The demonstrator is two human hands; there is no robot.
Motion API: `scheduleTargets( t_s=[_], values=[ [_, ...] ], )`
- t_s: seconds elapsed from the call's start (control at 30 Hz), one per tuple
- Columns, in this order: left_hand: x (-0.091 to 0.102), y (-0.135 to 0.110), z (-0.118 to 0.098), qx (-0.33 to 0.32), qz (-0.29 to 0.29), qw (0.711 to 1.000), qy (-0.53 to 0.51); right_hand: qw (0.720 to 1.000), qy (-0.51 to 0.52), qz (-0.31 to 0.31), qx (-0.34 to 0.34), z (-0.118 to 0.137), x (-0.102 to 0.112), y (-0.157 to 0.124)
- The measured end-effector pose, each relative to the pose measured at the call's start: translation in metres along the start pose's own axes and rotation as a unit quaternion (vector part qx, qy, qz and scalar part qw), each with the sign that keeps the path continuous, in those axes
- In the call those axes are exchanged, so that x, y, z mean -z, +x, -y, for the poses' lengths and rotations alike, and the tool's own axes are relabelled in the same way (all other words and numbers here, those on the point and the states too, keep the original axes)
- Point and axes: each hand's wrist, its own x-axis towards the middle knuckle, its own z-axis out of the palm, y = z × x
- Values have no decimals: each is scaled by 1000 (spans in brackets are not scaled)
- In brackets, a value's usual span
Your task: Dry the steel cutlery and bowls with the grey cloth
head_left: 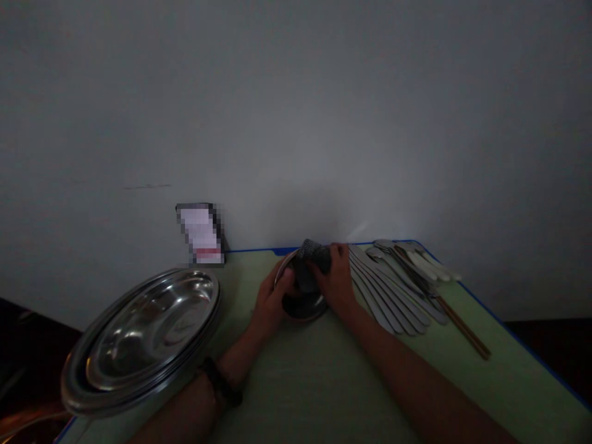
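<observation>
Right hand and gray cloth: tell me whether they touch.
Touching. The head view shows the right hand with its fingers closed on the gray cloth, no gap between.

Readable text: none, on anything in view.
Phone (pixel 201 231), far left, leaning at the wall (pixel 296 123): screen pixelated; pale blocks over a reddish band near its foot, wording and numbers unreadable.
Wall streak (pixel 147 186), left, above the phone: thin dark line, no letter or digit to be made out.
Metal basin (pixel 132 333), near left: faint pattern inside; stamp or reflection, cannot tell which.
Cutlery (pixel 393 293), right: handles dim, any maker's stamp too small to read.
Chopsticks (pixel 465 328), right: no legible lettering.
Bowl (pixel 303 309) and cloth (pixel 315 249), middle: dark, no legible label.
</observation>
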Motion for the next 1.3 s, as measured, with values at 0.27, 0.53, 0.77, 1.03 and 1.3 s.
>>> scheduleTargets(
  t_s=[0.27, 0.53, 0.77, 1.03, 1.3],
  values=[
    [4, 1, 4, -84, -104, 991, 17, 997, 10, 51, -50, 8, -5, -1],
    [0, -3, 0, -94, -100, 990, 25, 990, -56, 122, -43, 7, -7, -9],
    [-5, -12, -5, -120, -27, 990, 67, 985, 113, -36, -122, 4, -2, -2],
    [-3, -2, -2, -46, -61, 996, 36, 999, 4, -25, 42, 12, 7, 8],
    [0, 1, 0, -49, -75, 995, 41, 999, 20, 38, -13, 9, -6, -1]
  ],
)
